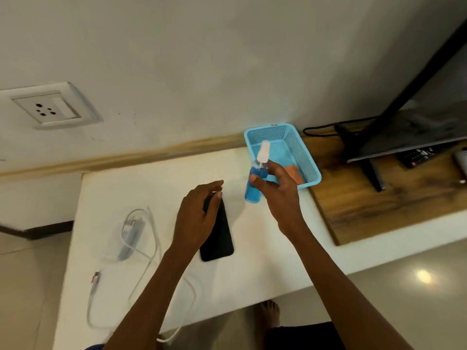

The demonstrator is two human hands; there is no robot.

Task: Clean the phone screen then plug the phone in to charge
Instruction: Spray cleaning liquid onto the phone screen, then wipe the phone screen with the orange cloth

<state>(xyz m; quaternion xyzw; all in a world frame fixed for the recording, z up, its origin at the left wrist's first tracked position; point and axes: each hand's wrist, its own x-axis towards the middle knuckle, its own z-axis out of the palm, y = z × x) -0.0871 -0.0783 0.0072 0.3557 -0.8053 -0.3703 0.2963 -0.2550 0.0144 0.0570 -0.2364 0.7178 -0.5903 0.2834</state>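
Right hand (275,188) grips clear spray bottle of blue liquid (255,183), frame centre; left hand (199,213) hovers over black rectangular phone (219,238).

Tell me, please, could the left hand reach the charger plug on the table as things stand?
Probably yes: the left hand hovers open over the phone, and the charger plug lies beside it with nothing between them.

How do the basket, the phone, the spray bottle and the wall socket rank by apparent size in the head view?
1. Socket, nearer the camera perhaps
2. Basket
3. Phone
4. Bottle
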